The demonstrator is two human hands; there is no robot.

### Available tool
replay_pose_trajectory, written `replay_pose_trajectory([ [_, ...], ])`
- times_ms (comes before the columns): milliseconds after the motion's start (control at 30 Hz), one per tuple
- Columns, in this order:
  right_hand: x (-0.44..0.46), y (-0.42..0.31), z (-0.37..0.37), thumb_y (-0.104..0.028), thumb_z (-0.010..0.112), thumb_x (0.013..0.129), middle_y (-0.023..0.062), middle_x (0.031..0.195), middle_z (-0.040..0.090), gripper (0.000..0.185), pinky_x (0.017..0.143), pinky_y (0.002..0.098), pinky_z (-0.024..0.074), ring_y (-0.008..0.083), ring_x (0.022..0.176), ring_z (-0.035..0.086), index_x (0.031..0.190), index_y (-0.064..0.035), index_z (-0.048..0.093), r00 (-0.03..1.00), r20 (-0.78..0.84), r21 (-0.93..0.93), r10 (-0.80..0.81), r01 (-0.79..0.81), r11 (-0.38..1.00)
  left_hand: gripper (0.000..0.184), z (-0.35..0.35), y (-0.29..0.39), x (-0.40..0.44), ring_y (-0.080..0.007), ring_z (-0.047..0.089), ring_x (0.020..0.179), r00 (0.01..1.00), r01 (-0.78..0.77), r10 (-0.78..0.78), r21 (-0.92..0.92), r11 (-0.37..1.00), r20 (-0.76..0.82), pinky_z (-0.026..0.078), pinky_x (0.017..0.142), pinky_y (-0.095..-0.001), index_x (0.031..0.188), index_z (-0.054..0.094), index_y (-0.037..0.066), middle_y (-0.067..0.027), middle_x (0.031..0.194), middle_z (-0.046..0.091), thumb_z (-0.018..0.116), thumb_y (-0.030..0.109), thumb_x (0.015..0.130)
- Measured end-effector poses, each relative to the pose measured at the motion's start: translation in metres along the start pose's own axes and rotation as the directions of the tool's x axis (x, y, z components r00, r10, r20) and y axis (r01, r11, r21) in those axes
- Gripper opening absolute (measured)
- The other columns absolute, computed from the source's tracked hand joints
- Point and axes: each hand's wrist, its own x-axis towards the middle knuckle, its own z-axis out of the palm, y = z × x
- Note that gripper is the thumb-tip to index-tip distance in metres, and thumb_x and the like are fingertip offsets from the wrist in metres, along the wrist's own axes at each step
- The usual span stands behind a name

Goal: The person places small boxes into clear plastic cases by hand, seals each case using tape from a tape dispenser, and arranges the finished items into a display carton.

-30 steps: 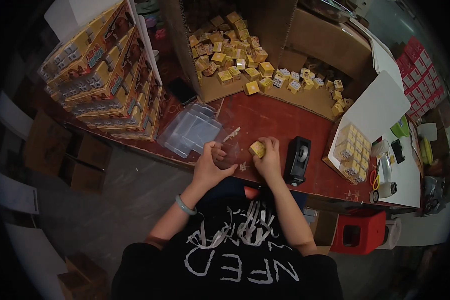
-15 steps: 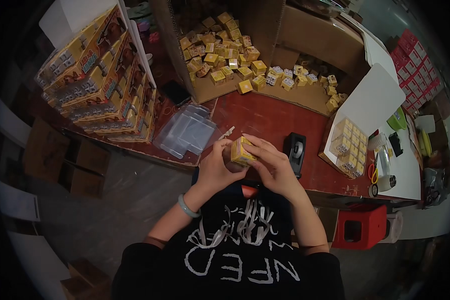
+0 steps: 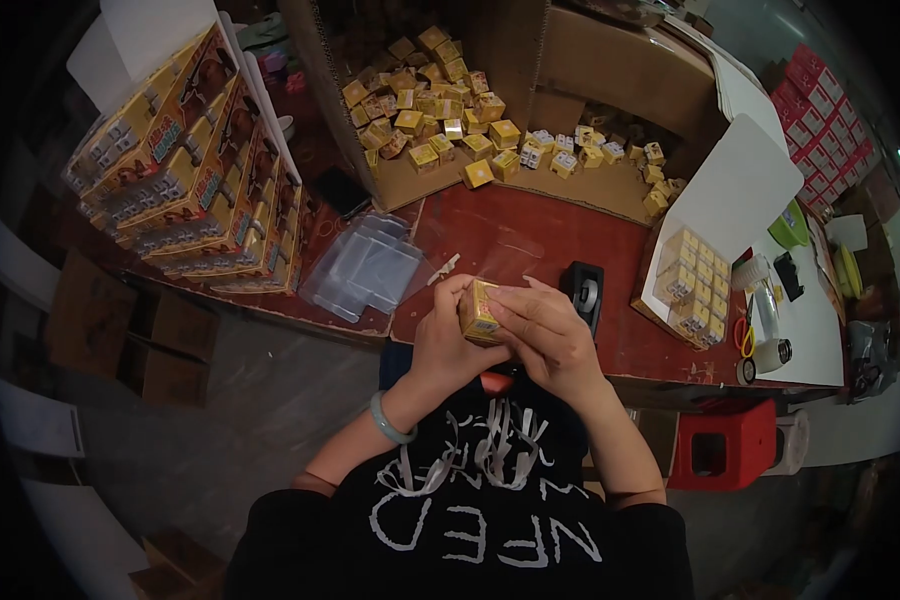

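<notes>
Small yellow box-shaped printed card carton (image 3: 479, 311), looks closed and uncrushed. Held up between left hand (image 3: 448, 335) and right hand (image 3: 547, 325): left cups its left side, right has fingers over the right side and covers part of it. Slightly tilted, printed faces toward camera, near front edge of red tabletop (image 3: 540, 225). Underside hidden.

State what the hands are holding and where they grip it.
A small yellow box, held between the left hand at its left side and the right hand at its right.
</notes>
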Motion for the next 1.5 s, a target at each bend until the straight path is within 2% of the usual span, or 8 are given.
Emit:
replay_pose_trajectory([
  [133, -0.005, 0.002, 0.000, 0.002, 0.072, 0.075, 0.0135, 0.118, 0.065, 0.031, 0.099, 0.0474, 0.0473, 0.0292, 0.110, 0.062, 0.105, -0.0040, 0.072, 1.000, -0.016, 0.055, 0.019, -0.018, 0.998, 0.079, 0.002, 0.006, -0.003, -0.0336, 0.067, 0.086, 0.993, -0.109, 0.105, -0.061, 0.992, -0.057, 0.054, 0.071, -0.0385, 0.123, 0.036, 0.010, -0.0134, 0.098, 0.062, 0.088, 0.019, 0.064],
  [233, -0.008, -0.009, 0.012, 0.001, 0.069, 0.085, 0.0161, 0.123, 0.063, 0.033, 0.099, 0.0384, 0.0479, 0.0224, 0.120, 0.056, 0.117, -0.0014, 0.064, 0.820, -0.424, 0.510, 0.385, -0.135, 0.849, 0.074, 0.004, 0.003, -0.005, -0.0347, 0.066, 0.083, 0.977, -0.213, 0.212, -0.071, 0.974, -0.023, 0.054, 0.068, -0.0392, 0.120, 0.036, 0.012, -0.0138, 0.098, 0.061, 0.088, 0.019, 0.066],
  [333, -0.018, 0.000, 0.014, -0.006, 0.062, 0.094, 0.0186, 0.128, 0.060, 0.029, 0.098, 0.0343, 0.0503, 0.0219, 0.117, 0.059, 0.121, 0.0049, 0.061, 0.708, 0.318, 0.919, 0.631, -0.394, -0.022, 0.070, 0.003, 0.011, -0.007, -0.0368, 0.066, 0.082, 0.974, -0.209, 0.213, -0.057, 0.976, 0.078, 0.054, 0.069, -0.0398, 0.116, 0.037, 0.012, -0.0155, 0.100, 0.059, 0.088, 0.019, 0.068],
  [467, -0.016, -0.002, 0.014, -0.005, 0.061, 0.094, 0.0203, 0.121, 0.065, 0.024, 0.098, 0.0357, 0.0494, 0.0258, 0.118, 0.060, 0.115, 0.0064, 0.066, 0.721, 0.244, 0.858, 0.648, -0.472, 0.202, 0.071, 0.006, 0.012, -0.009, -0.0339, 0.066, 0.083, 0.966, -0.225, 0.233, -0.082, 0.971, 0.110, 0.054, 0.070, -0.0380, 0.116, 0.036, 0.011, -0.0154, 0.100, 0.058, 0.087, 0.016, 0.067],
  [567, -0.020, 0.005, 0.015, -0.004, 0.066, 0.090, 0.0196, 0.125, 0.064, 0.033, 0.092, 0.0323, 0.0519, 0.0267, 0.118, 0.059, 0.122, 0.0031, 0.064, 0.928, -0.002, 0.595, 0.374, -0.299, 0.746, 0.076, 0.004, 0.015, -0.012, -0.0288, 0.066, 0.085, 0.986, -0.099, 0.116, -0.134, 0.986, 0.123, 0.053, 0.072, -0.0353, 0.119, 0.032, 0.008, -0.0148, 0.101, 0.059, 0.087, 0.015, 0.067],
  [667, -0.018, -0.014, 0.011, -0.002, 0.070, 0.084, 0.0187, 0.131, 0.061, 0.040, 0.092, 0.0334, 0.0514, 0.0301, 0.120, 0.058, 0.123, -0.0005, 0.064, 0.958, -0.098, 0.393, 0.268, -0.210, 0.895, 0.082, 0.006, 0.010, -0.014, -0.0239, 0.065, 0.087, 0.993, -0.039, 0.061, -0.205, 0.978, 0.104, 0.052, 0.075, -0.0330, 0.122, 0.026, 0.006, -0.0137, 0.100, 0.059, 0.087, 0.014, 0.067],
  [1200, -0.041, -0.006, 0.012, -0.002, 0.063, 0.093, 0.0134, 0.131, 0.062, 0.025, 0.097, 0.0317, 0.0477, 0.0191, 0.115, 0.059, 0.117, 0.0013, 0.068, 0.743, 0.089, 0.830, 0.664, -0.424, 0.362, 0.083, 0.018, 0.018, -0.017, -0.0275, 0.067, 0.088, 0.986, -0.031, 0.032, -0.008, 0.999, 0.166, 0.053, 0.075, -0.0348, 0.122, 0.024, 0.003, -0.0138, 0.098, 0.062, 0.085, 0.019, 0.068],
  [1500, -0.045, -0.009, 0.007, -0.004, 0.061, 0.094, 0.0182, 0.127, 0.064, 0.024, 0.105, 0.0395, 0.0426, 0.0273, 0.126, 0.054, 0.115, 0.0041, 0.068, 0.832, 0.024, 0.660, 0.555, -0.430, 0.616, 0.081, 0.022, 0.013, -0.020, -0.0229, 0.063, 0.082, 0.981, 0.039, -0.022, -0.081, 0.996, 0.194, 0.051, 0.073, -0.0338, 0.122, 0.025, 0.003, -0.0107, 0.092, 0.057, 0.084, 0.017, 0.069],
])
